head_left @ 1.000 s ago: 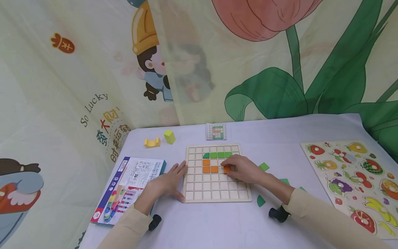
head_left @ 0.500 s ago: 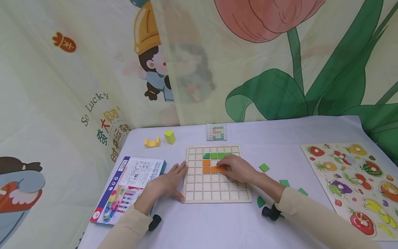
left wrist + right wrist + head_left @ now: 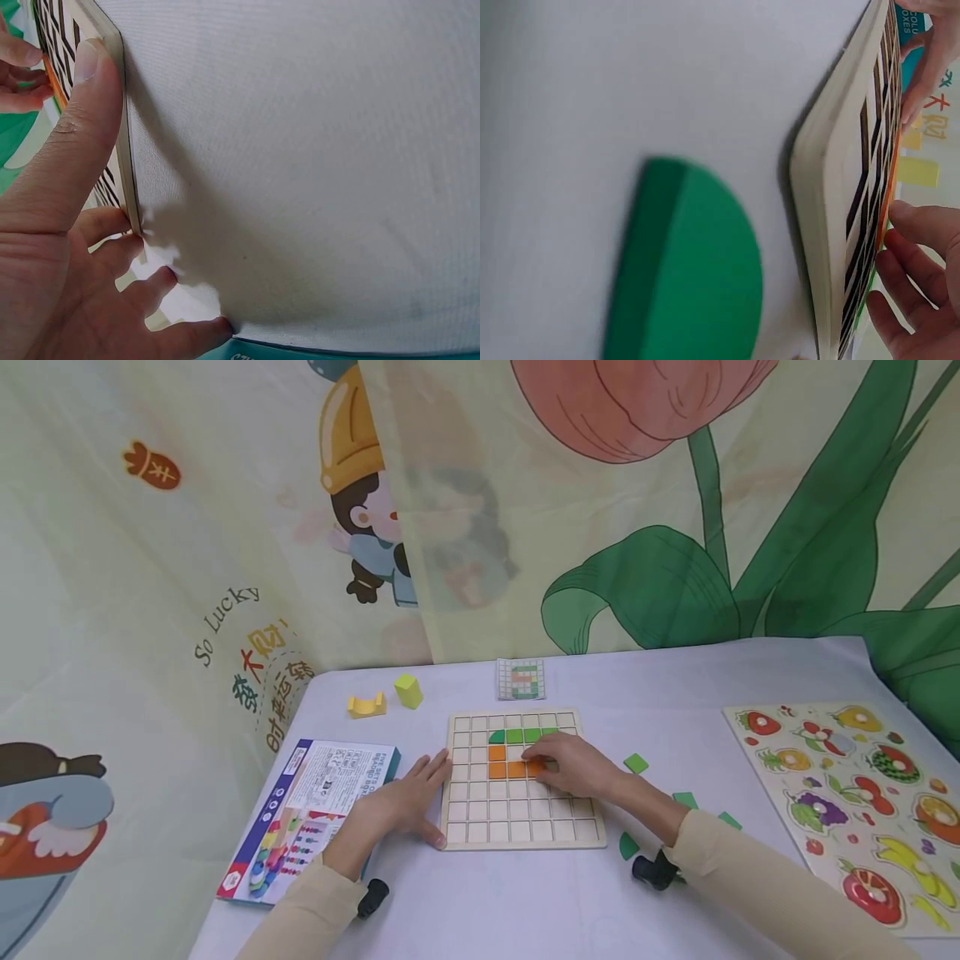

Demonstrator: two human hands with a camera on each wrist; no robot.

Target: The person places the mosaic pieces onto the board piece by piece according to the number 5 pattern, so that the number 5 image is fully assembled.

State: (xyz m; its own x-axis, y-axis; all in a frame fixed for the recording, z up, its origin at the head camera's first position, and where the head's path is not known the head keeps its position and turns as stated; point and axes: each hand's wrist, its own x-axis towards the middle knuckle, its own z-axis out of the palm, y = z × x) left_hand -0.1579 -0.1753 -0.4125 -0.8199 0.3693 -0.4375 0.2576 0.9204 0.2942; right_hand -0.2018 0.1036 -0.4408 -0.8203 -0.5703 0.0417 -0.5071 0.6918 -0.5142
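Observation:
A wooden grid board lies on the white table. My left hand rests against its left edge, fingers spread and thumb at the near corner, as the left wrist view also shows. My right hand reaches over the right side of the board, thumb and fingertips pinching an orange square tile at the right end of the orange row. This tile is partly hidden by the fingers. More orange tiles sit to its left and above, under a row of green tiles with a rounded left end.
Loose green tiles, one a quarter circle, lie right of the board. A pattern card lies behind it. A printed box is at left, near a yellow arch block and a lime block. A fruit puzzle board lies right.
My right hand has moved slightly left with the orange tile, which now adjoins the other orange tiles in its row. Over the last half second it stays there. My left hand has not moved.

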